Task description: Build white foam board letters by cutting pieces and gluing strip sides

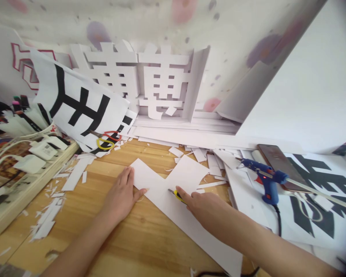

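Note:
A white board piece (164,194) with an angled arm lies flat on the wooden table (132,242). My left hand (122,196) rests at its upper left end, thumb and fingers apart, pressing on the edge with nothing held. In my right hand (200,204) is a yellow utility knife (179,195), its blade over the middle of the board and the index finger stretched along the handle. Most of the knife's handle is hidden under the hand.
Scissors (105,143) lie behind on printed paper (83,104). A blue glue gun (266,177) and a phone (279,165) are at right, a power strip (31,192) at left. White cut-out characters (161,77) lean at the back; scraps are scattered around.

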The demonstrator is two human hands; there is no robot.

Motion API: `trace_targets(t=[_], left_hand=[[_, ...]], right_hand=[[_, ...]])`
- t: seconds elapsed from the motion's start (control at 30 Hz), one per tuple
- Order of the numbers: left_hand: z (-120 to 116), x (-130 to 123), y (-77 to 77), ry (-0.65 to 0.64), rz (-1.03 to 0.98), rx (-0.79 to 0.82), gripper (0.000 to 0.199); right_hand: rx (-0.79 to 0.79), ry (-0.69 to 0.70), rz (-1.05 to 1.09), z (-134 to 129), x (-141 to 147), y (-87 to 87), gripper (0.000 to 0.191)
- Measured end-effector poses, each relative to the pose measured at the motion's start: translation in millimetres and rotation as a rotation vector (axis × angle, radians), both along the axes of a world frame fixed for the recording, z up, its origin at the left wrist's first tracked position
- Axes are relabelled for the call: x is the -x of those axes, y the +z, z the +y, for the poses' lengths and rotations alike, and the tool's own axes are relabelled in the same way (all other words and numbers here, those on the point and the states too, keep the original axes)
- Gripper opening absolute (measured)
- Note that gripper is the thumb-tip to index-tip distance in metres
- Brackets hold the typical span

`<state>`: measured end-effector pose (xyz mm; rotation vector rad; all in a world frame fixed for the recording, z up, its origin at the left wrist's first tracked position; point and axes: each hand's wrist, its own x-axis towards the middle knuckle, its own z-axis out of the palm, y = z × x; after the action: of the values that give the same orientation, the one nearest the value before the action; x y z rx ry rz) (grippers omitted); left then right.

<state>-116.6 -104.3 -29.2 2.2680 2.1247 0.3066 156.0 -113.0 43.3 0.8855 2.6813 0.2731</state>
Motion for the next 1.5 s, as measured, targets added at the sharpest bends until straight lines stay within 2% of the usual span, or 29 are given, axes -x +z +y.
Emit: trace_targets(t=[0.27,0.4,0.73,0.93,1.17,1.33,1.5], left_hand=[[0,0,0.4,-0.007,0.033,0.0,0.083],[0,0,0.4,-0.017,0.038,-0.02,0.083],[1,0,2.3,-0.011,0.051,0.02,0.084],[1,0,2.3,-0.011,0.022,0.009,0.081],[1,1,3.6,0.001,-0.04,0.016,0.079],[2,0,9.3,0.02,-0.022,0.044,0.077],[14,-3,21.6,0.028,0.04,-0.059,0.061]], right_hand=[[-0.079,0.064,0.034,-6,-13,-11.0,0.075],[-0.094,0.016,0.074,-9,-17,-12.0,0.072],[-0.067,0.02,0.036,-14,-19,-3.3,0.078],[-0.025,-0.017,0.002,-15,-17,1.6,0.071],[0.048,-0.043,0.129,-8,-23,3.0,0.062],[-0.014,-0.029,0.049,-5,-18,13.6,0.065],[-0.016,0.009,0.005,1,-3,24.9,0.067]])
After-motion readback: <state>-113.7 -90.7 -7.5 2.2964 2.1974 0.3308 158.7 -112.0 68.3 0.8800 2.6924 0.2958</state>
